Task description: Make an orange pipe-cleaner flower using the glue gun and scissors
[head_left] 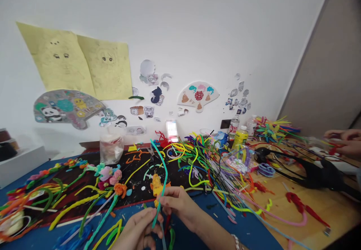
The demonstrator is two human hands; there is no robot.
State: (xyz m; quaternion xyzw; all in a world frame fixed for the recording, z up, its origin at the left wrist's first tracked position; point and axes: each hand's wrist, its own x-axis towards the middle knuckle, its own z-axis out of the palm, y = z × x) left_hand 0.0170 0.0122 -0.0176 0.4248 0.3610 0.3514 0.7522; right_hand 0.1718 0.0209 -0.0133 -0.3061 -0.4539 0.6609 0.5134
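Observation:
A teal pipe cleaner (164,163) stands upright in front of me, bent slightly near its middle. My right hand (177,205) pinches it between thumb and fingers. Just below, my left hand (145,221) is closed on its lower end. A thin pale stem (163,238) runs down beneath my hands; what it joins is hidden. Just beyond my fingers is a yellow-orange fuzzy piece (156,185), partly covered by the right hand, and I cannot tell whether it is touched. Small pliers (151,152) lie farther back on the dark mat (135,189).
Loose pipe cleaners (197,159) heap up at centre right, near bottles (241,135). Finished fuzzy flowers (109,176) lie on the left. A plastic cup (111,144) and a lit phone (172,130) stand by the wall. Another person's hands (345,141) work at far right, beside a black strap (318,174).

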